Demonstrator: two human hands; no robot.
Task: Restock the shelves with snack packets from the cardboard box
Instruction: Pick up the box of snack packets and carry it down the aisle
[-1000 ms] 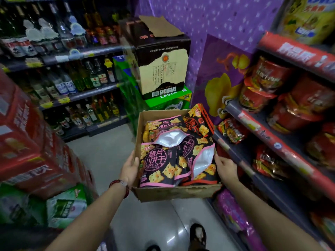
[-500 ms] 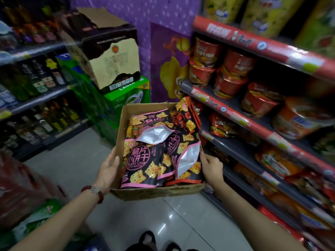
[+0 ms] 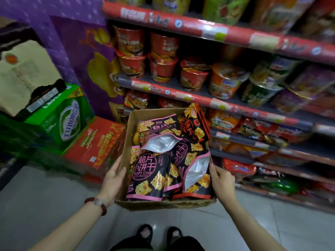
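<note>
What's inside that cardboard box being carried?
The cardboard box holds black snack packets printed with yellow crackers, some trimmed pink, some red, piled and overlapping. One red-trimmed packet pokes above the rim. Whatever lies beneath the pile is covered.

Cardboard box of snack packets gripped by left hand, right hand, beside shelves.
</note>
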